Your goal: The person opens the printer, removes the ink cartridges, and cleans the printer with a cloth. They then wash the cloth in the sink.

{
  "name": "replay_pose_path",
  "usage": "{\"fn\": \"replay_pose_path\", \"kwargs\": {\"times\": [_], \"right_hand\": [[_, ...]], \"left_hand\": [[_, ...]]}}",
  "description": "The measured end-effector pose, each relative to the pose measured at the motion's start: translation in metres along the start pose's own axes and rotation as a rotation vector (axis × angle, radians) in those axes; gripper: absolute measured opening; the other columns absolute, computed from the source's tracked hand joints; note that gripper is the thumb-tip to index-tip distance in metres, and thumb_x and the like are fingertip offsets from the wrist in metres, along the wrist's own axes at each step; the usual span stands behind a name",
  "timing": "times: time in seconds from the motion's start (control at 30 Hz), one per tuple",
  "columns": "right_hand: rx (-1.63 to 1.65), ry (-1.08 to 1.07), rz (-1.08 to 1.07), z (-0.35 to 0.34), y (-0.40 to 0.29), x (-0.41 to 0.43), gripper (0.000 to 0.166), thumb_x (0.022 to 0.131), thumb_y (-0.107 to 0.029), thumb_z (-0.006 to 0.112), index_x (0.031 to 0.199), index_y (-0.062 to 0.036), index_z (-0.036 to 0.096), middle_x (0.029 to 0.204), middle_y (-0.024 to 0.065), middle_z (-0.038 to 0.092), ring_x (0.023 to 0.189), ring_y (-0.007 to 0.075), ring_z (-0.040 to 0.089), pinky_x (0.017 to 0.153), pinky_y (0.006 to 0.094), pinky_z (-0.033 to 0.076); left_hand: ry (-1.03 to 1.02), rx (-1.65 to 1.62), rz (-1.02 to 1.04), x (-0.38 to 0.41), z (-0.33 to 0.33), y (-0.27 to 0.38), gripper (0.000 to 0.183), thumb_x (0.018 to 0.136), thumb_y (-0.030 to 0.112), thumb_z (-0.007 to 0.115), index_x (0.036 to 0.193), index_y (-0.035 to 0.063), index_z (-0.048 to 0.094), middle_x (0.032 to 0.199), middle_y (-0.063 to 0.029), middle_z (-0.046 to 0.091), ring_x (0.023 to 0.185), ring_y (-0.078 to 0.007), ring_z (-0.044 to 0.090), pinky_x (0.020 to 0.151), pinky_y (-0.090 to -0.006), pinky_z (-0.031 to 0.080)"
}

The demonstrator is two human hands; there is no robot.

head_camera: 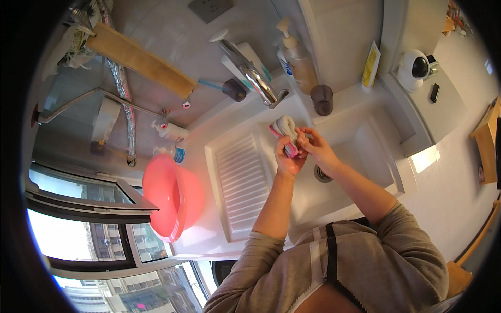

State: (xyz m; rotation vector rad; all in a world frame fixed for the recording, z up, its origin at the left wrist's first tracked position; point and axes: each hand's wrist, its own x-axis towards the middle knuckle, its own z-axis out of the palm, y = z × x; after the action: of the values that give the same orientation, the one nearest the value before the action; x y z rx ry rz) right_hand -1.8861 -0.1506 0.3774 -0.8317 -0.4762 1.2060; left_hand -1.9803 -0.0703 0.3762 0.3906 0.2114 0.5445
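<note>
A folded grey cloth item with pink edging, perhaps a sock or small towel, is held over the white sink. My left hand grips its lower part, thumb across the front. From the right, my right hand pinches at the near edge of the cloth, its fingertips close against my left fingers. Both hands are above the basin, beyond the drain. A chrome faucet points towards the hands from the back ledge; whether water runs cannot be made out.
The ribbed washboard lies left of my forearms, with a pink plastic basin tilted beyond it. Along the back stand a pump bottle, a dark cup and another cup with a toothbrush. A white camera sits at right.
</note>
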Motion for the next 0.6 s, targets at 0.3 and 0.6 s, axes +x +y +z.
{"fn": "replay_pose_path", "kwargs": {"times": [0.3, 0.6], "right_hand": [[-0.025, -0.235, -0.034, -0.009, -0.006, -0.018, 0.053, 0.093, -0.006, 0.055, 0.142, 0.0007, 0.036, 0.107, 0.0057, 0.057, 0.095, 0.0121, 0.057, 0.083, 0.0252, 0.046], [-0.017, -0.085, -0.085, 0.002, -0.007, -0.029, 0.053, 0.087, -0.002, 0.059, 0.137, 0.0016, 0.041, 0.099, 0.0062, 0.062, 0.086, 0.0136, 0.061, 0.079, 0.0272, 0.049]], "left_hand": [[-0.086, -0.004, 0.054, -0.014, 0.016, -0.006, 0.028, 0.08, 0.031, 0.054, 0.097, 0.0094, 0.053, 0.066, -0.0006, 0.044, 0.051, -0.0123, 0.037, 0.046, -0.0235, 0.031], [-0.08, 0.065, 0.033, -0.023, 0.028, -0.007, 0.027, 0.08, 0.029, 0.055, 0.096, 0.0084, 0.051, 0.064, -0.0005, 0.042, 0.049, -0.0115, 0.034, 0.043, -0.0234, 0.027]]}}
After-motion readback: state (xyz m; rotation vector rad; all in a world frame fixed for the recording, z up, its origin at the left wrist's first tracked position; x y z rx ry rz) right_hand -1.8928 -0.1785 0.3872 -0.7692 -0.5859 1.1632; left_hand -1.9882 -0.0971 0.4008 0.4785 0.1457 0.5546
